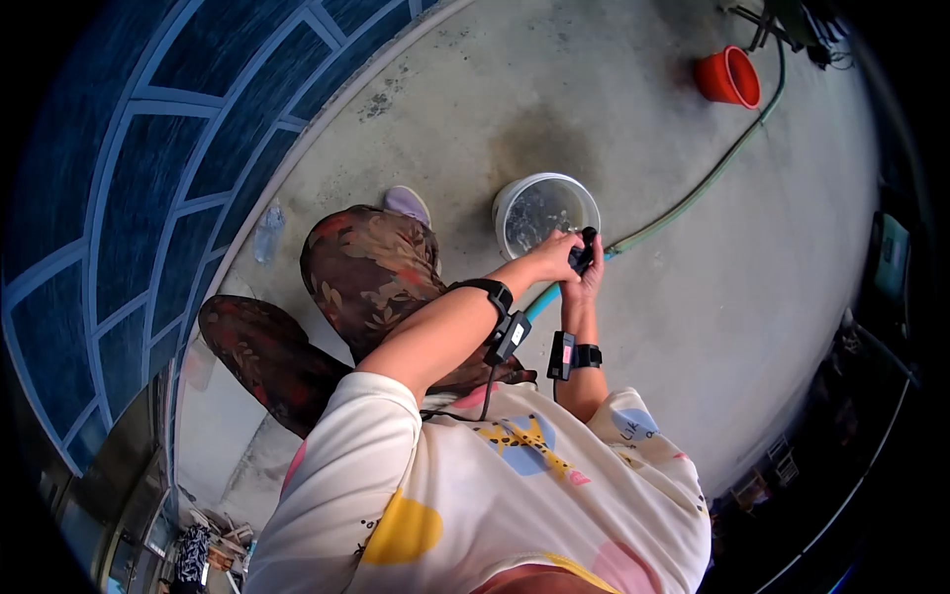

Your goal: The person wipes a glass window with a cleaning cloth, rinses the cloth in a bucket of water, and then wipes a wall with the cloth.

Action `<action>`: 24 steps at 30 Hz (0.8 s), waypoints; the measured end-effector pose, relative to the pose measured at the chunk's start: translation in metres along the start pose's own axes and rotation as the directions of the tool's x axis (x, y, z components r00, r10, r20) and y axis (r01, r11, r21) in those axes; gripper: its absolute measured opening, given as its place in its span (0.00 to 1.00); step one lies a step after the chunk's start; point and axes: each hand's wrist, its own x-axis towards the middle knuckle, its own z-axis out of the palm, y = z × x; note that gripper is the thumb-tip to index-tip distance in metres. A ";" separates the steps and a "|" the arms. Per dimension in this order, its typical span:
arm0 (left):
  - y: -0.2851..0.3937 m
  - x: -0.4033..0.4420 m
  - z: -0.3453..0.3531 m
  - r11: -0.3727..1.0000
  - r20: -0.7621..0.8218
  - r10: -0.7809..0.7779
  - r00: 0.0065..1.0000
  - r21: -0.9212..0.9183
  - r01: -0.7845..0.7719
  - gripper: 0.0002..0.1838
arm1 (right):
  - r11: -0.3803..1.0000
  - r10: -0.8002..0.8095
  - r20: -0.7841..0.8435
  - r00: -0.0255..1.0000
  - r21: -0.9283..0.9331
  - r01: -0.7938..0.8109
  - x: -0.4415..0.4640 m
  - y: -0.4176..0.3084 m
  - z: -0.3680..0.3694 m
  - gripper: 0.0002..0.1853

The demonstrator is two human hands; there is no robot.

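Observation:
My left hand (pixel 556 256) is closed around a small black object (pixel 584 252), too small to tell its kind. My right hand (pixel 588 280) grips the same object from the other side, its fingers partly hidden. Both hands are at the near right rim of a white bucket (pixel 500 220), which holds clear liquid with bubbles or glints. A green-blue hose (pixel 683 206) runs along the floor and passes beneath my hands and wrists. Whether the black object joins the hose cannot be made out. Black straps with small boxes are on both wrists.
An orange-red bucket (pixel 727 77) stands at the far right beside the hose. To the left, a clear plastic bottle (pixel 267 235) lies near a blue-framed glass wall (pixel 158 148). My knees are on the left. Assorted items lie along the dark right edge.

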 end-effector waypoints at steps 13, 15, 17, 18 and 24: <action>-0.005 -0.006 -0.008 0.862 -0.076 0.037 0.996 0.506 0.007 0.13 | 0.536 -0.578 -0.065 0.813 -0.782 0.319 0.016 0.030 0.019 0.12; -0.006 0.001 -0.010 0.914 -0.119 0.046 0.992 0.407 0.007 0.16 | 0.763 -0.412 0.001 0.911 -0.546 0.346 0.012 0.023 0.022 0.16; -0.014 0.015 -0.003 0.973 -0.074 0.065 0.995 0.224 -0.047 0.18 | 0.921 -0.079 0.066 0.995 -0.377 0.098 0.007 0.005 0.019 0.21; 0.011 0.004 -0.018 0.998 0.019 -0.059 0.998 -0.007 0.059 0.16 | 0.967 0.009 0.198 0.980 -0.252 0.041 -0.007 0.001 0.028 0.22; 0.039 -0.010 -0.022 0.605 0.312 -0.157 0.937 -0.719 0.341 0.11 | 0.985 0.002 0.418 0.908 -0.156 0.070 -0.030 -0.007 0.060 0.24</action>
